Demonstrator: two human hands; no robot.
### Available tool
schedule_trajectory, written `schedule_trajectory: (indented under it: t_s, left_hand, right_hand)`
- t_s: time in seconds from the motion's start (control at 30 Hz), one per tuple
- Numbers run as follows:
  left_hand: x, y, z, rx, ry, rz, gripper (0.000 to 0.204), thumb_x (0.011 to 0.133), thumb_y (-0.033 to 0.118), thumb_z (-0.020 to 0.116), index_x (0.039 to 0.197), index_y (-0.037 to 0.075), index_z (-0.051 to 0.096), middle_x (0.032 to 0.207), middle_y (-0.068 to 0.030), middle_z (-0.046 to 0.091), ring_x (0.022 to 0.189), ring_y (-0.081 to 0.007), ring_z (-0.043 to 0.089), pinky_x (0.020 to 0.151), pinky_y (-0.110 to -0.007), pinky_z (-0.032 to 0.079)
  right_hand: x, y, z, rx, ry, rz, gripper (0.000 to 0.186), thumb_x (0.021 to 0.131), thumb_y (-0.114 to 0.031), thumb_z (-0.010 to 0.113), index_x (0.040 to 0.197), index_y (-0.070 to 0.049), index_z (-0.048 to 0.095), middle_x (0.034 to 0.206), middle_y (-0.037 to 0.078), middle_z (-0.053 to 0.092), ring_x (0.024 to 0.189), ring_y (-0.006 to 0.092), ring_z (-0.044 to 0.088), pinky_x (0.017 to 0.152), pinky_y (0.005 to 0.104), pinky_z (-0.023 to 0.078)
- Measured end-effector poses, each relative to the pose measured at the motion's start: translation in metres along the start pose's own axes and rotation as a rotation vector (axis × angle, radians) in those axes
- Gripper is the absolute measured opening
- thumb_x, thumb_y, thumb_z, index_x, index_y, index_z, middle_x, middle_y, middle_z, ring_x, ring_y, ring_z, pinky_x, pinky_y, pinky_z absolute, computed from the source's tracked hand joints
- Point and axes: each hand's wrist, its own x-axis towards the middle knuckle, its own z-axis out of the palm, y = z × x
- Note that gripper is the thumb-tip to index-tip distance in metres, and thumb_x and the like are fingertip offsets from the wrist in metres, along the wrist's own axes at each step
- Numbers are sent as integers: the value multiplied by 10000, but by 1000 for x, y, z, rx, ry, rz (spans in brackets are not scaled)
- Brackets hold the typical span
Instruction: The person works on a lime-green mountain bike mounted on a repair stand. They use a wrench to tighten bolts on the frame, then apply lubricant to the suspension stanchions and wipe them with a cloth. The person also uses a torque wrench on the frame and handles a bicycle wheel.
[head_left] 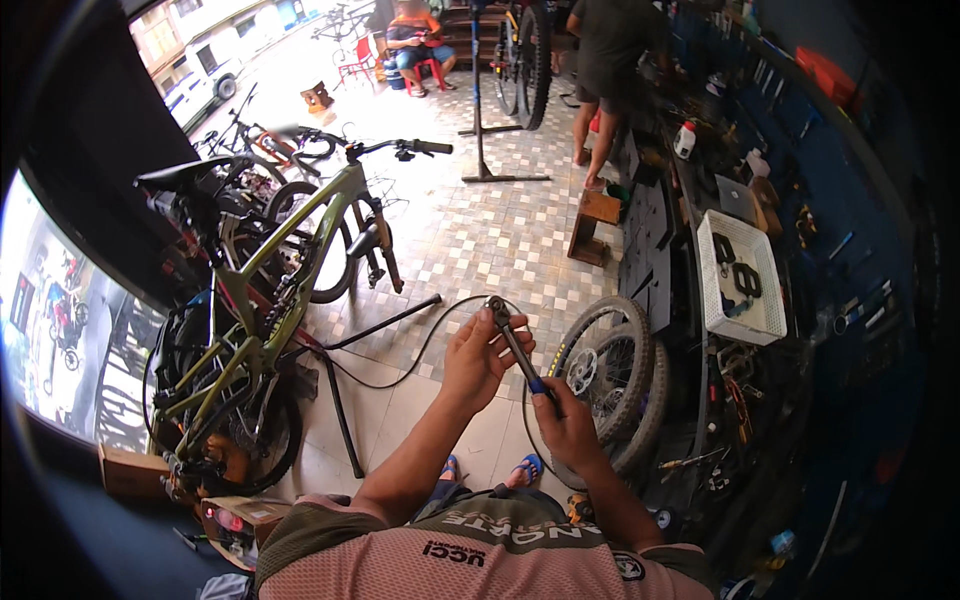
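Note:
In front of me I hold a ratchet wrench (520,352) with a dark metal shaft and a blue and black handle, its head pointing up and away. My left hand (474,362) is closed at the head end, with the thumb against the head and the fingers curled beside the shaft. Lower down, my right hand (570,428) grips the handle. A thin black cable (400,382) curves over the floor behind my hands. Left of them, a green bicycle frame (300,255) with saddle and handlebar stands on a repair stand (345,420); its front wheel is off the fork.
Loose bicycle wheels (640,385) lean at the right against a dark workbench (655,270). On the bench sits a white basket (712,300) with black parts. A wooden stool (592,215) and another stand (482,150) are farther off. Two other people (612,60) are at the back.

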Motion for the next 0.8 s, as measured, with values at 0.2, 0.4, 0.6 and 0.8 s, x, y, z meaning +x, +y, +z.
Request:
schedule_trajectory:
  t_s: [0.2, 0.4, 0.6, 0.8]
  left_hand:
    - [-22, 40, -37, -63, -290, 164, 548, 1111, 348, 614, 1533, 15, 507, 1103, -107, 721, 936, -168, 701, 833, -356, 614]
    - [-36, 85, -95, 485, 252, 406, 285, 1047, 115, 706, 1303, -6, 668, 911, -38, 717, 717, -97, 690, 617, -244, 591]
    - [-83, 139, -154, -74, -293, 63, 542, 1100, 370, 617, 1506, 17, 549, 1190, -165, 731, 1031, -321, 747, 954, -480, 604]
    - [-100, 152, -191, 148, -78, 87, 270, 1058, 262, 705, 1170, 25, 637, 1022, -164, 755, 911, -311, 788, 791, -447, 676]
  right_hand:
    - [3, -1, 43, 1450, -792, 535, 511, 1124, -572, 456, 1317, -103, 520, 646, 5, 429, 370, 94, 360, 368, 260, 316]
    - [-3, -41, 132, -178, -68, -157, 280, 1123, -292, 570, 1253, -46, 604, 701, -10, 607, 539, 96, 565, 512, 286, 392]
    - [-17, -46, 160, 1075, -670, 506, 433, 1137, -477, 498, 1282, -71, 545, 636, 14, 472, 400, 100, 442, 391, 258, 380]
    - [-44, -60, 204, 888, -523, 463, 419, 1124, -480, 524, 1276, -92, 558, 673, 79, 585, 400, 201, 523, 407, 318, 428]
